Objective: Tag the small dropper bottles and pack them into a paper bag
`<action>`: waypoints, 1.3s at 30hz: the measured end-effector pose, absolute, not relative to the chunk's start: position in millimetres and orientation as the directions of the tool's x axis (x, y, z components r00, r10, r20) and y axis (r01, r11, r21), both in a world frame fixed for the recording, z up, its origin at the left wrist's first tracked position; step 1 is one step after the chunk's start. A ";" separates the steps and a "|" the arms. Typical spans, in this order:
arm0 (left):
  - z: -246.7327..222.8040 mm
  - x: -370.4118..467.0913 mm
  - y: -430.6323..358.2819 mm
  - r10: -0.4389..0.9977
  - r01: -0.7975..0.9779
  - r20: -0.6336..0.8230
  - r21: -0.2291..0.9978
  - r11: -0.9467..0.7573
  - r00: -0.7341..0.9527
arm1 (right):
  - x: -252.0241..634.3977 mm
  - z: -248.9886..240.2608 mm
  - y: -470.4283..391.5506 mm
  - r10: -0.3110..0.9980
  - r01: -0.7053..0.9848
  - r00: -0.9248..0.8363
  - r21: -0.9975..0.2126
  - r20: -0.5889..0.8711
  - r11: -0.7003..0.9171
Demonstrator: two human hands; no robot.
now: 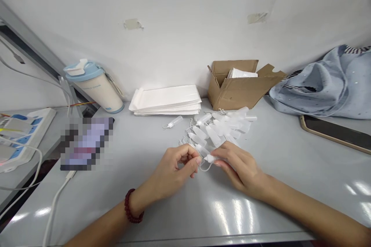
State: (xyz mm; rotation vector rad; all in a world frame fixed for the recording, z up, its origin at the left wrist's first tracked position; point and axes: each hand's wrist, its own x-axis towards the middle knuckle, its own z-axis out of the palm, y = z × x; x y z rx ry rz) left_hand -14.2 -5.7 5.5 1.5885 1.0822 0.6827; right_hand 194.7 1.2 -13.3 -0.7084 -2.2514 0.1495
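Put the two hands in the middle of a clock. Far off at 9 o'clock is a white power strip (36, 130) with plugs and wires. Nearer, at 9 too, is a blurred phone (88, 144) with a white cord (68, 176) in its end. At 10 a cream cup (101, 92) with a blue lid leans a bit.

The left hand (175, 168), with red beads (126, 205) on its wrist, has its thumb and finger pinched together on the end of a white loop (206, 169). At 11 are a flat white stack (168, 96) and one small clear bottle (175, 122) lying alone.

The held bottle (210, 158) lies on its side between the hands, over the gray table (179, 212), thin tip to the left. The right hand (243, 168) has its thumb and fingers clamped on it near its white top. Just past it, at 12 to 1, is a messy pile of bottles (213, 136). Behind, at 1, stands an open brown box (240, 94) with something white (242, 73) poking up. At 2 is a crumpled blue cloth bag (321, 81); near 3, a dark phone (336, 129) touches it.
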 end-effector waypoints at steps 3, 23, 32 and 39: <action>2.9 -14.5 -4.1 0.889 0.269 -0.092 0.963 -0.036 0.448 | 194.3 -12.3 1.1 0.466 0.491 -0.597 -0.162 0.652 0.856; 7.0 -17.6 5.0 0.899 0.125 -0.033 0.992 -0.024 0.436 | 196.8 -5.1 1.6 0.562 0.480 -0.508 -0.327 0.652 0.814; 4.7 -14.7 1.0 0.878 0.105 -0.073 0.994 0.026 0.473 | 195.3 -9.0 0.7 0.554 0.470 -0.555 -0.316 0.620 0.824; 4.0 -11.0 -5.4 0.887 0.150 -0.136 0.986 0.077 0.441 | 194.0 -11.7 0.8 0.557 0.469 -0.572 -0.317 0.602 0.824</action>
